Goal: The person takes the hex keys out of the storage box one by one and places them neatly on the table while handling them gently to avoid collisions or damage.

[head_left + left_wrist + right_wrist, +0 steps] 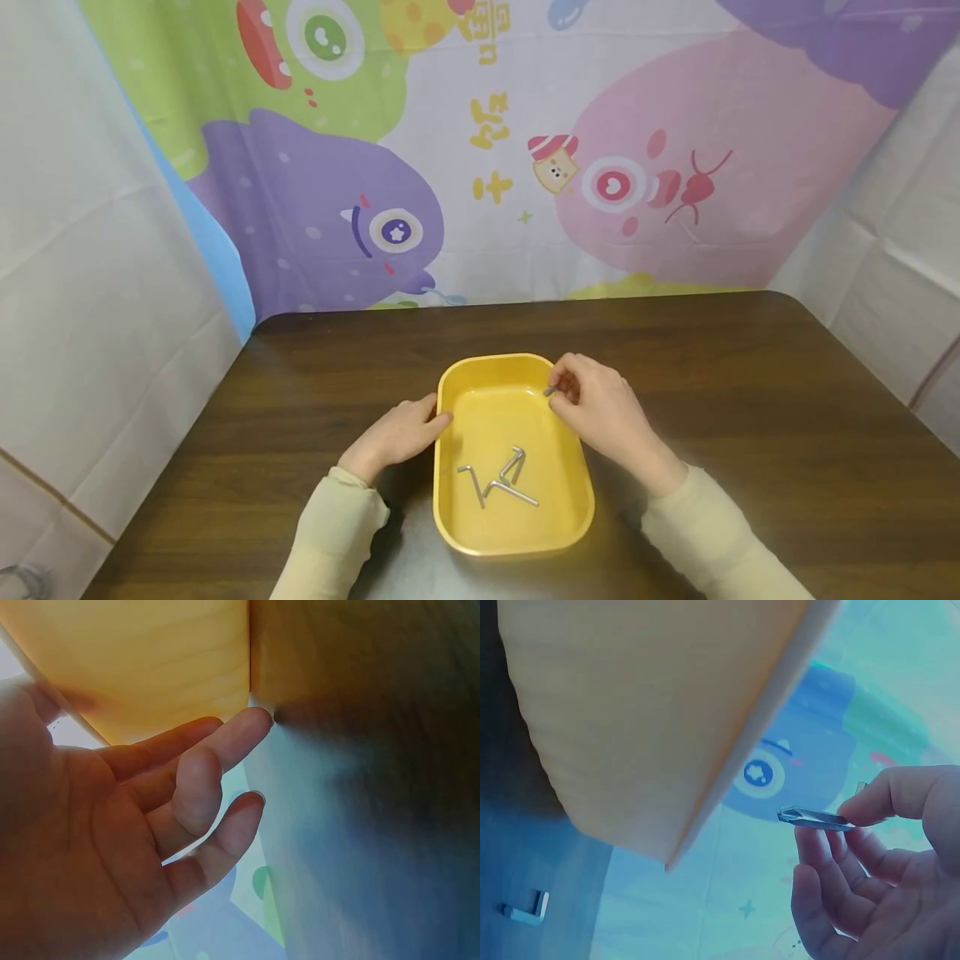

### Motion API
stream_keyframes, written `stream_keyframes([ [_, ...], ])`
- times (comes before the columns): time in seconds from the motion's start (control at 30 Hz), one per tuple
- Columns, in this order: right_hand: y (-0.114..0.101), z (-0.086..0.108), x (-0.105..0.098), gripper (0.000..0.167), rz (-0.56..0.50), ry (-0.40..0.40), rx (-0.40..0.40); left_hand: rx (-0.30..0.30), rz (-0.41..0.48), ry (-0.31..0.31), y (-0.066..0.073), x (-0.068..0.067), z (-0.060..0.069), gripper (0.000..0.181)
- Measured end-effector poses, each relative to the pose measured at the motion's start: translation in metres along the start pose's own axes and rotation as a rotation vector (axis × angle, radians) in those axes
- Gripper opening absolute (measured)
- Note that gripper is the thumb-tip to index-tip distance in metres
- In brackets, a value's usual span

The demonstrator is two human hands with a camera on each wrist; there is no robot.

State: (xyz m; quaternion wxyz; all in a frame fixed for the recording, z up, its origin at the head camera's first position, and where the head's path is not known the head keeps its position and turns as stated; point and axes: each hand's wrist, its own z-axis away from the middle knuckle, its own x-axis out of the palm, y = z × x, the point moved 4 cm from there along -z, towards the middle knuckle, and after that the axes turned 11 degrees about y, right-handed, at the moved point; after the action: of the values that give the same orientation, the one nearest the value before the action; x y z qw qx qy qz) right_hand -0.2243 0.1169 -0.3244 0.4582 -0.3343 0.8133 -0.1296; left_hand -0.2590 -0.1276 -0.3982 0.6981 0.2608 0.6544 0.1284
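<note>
Head view, fingers of the right hand (602, 410) pinch a bent silver metal rod (551, 390) at the yellow plastic tray's (517, 548) far-right rim, left hand (401, 430) lightly gripping its side; probably light, stiff, slick, so grab mid-shaft

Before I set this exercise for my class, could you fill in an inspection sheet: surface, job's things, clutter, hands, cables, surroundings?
Surface: dark wood-grain table.
Job's things: yellow tray with several L-shaped metal pieces in it.
Clutter: a loose piece lies on the table outside the tray, seen in the right wrist view.
Hands: left hand holds the tray's left rim, thumb inside; right hand pinches another metal piece near the far right corner.
Cables: nothing seen.
Surroundings: cartoon-printed cloth behind, pale side sheets; grey object at lower left, too indistinct to name.
</note>
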Motion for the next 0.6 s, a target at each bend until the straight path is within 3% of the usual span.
stream_keyframes([
  [0.3,0.017,-0.009,-0.013,0.005,-0.073,-0.041,0.127,-0.001,0.003,0.000,-0.002,0.001,-0.001,0.029],
  [0.6,0.038,-0.014,-0.018,0.011,-0.042,-0.089,0.184,-0.004,0.000,0.001,-0.002,0.002,-0.002,0.030],
])
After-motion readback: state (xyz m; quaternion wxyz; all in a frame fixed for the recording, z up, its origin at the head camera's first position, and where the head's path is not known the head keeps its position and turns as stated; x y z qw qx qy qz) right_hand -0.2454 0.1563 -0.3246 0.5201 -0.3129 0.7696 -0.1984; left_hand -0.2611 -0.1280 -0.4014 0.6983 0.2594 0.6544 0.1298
